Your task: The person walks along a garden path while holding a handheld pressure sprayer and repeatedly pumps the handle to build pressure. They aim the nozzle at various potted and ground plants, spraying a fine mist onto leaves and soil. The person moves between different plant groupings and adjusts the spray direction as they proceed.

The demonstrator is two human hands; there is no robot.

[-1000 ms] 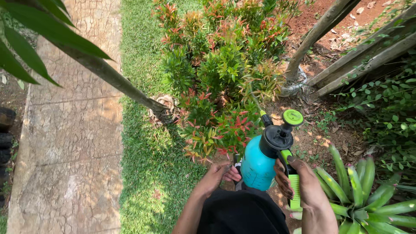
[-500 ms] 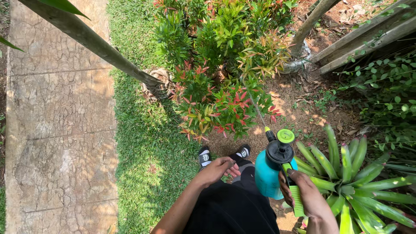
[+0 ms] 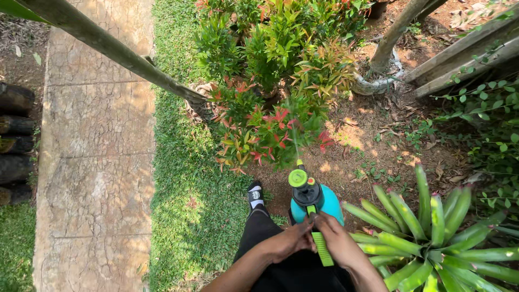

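1. Looking down from the head camera: both hands meet at the bottom centre of the frame, over the person's black trousers (image 3: 270, 243).
2. Right hand (image 3: 338, 240): closed around the light green handle (image 3: 323, 249) of the teal pressure sprayer (image 3: 319, 203).
3. Left hand (image 3: 292, 240): fingers curled against the same handle from the other side, touching the right hand; whether it truly grips cannot be told.
4. Sprayer position: upright, just ahead of the hands, black pump head with a green cap (image 3: 298, 178) on top; a thin wand rises from it toward the red-and-green shrub (image 3: 270, 124).
5. Surroundings: a spiky green plant (image 3: 432, 232) lies to the right, grass strip (image 3: 184, 189) and stone path (image 3: 97, 162) to the left; one shoe (image 3: 255, 196) rests on the grass edge.
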